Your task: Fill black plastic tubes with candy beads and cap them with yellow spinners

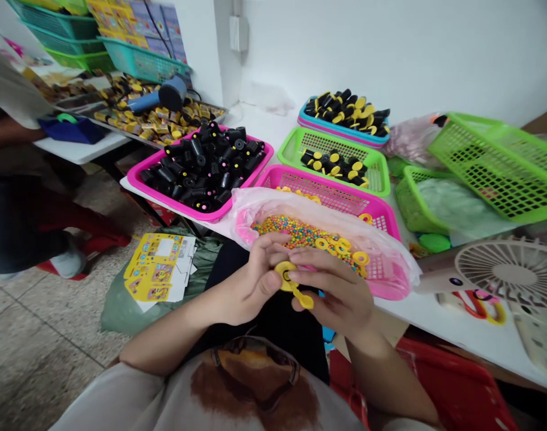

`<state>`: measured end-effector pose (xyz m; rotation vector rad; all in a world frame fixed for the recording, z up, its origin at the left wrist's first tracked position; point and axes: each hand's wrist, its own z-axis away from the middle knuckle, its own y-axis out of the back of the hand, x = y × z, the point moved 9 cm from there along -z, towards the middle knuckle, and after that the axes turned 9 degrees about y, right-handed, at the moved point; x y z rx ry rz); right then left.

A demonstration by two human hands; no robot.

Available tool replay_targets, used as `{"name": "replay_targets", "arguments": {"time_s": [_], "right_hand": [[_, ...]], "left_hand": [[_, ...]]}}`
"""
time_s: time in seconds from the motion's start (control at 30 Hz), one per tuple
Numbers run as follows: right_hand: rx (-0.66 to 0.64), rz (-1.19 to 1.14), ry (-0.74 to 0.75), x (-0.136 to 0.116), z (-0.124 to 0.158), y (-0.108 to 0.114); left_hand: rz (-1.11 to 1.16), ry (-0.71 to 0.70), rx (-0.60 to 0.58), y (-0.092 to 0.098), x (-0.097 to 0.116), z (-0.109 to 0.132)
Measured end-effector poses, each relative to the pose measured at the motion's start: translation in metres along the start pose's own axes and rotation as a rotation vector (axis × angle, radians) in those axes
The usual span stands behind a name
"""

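A yellow flip-top cap with a dark spot in its centre is held between my two hands. Its lid hangs out on a hinge toward me. My left hand is closed round the far left side, with the thumb pressed on the cap's edge. From the right, the fingers of my right hand pinch the cap and its lid. Anything under the cap is hidden by my fingers. Just beyond lies a plastic-lined pink basket with small coloured beads and several loose yellow caps.
A pink tray of black bottles stands at left. Behind are a green basket and a blue tray of yellow-capped bottles. Green baskets and a fan crowd the right. Another person's arm shows far left.
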<state>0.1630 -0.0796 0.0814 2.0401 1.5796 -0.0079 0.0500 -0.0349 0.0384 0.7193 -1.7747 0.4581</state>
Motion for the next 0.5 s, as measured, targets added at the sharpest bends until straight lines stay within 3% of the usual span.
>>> {"name": "replay_targets", "arguments": {"time_s": [0.07,0.13,0.27,0.37,0.5], "right_hand": [[0.122,-0.112,-0.143,0.012,0.012,0.004],[0.185,-0.346,-0.356,0.029,0.026,-0.008],[0.09,-0.874,-0.774,0.039,0.049,-0.059],[0.068,-0.916,-0.81,0.036,0.045,-0.067],[0.001,-0.791,-0.757,0.042,0.028,-0.064]], "left_hand": [[-0.204,-0.156,-0.009,-0.002,0.011,0.003],[-0.383,-0.263,0.02,-0.002,0.018,0.008],[-0.597,-0.265,0.024,0.002,0.02,0.011],[-0.614,-0.302,0.066,0.011,0.024,0.015],[-0.626,-0.383,0.234,0.028,0.033,0.023]]}}
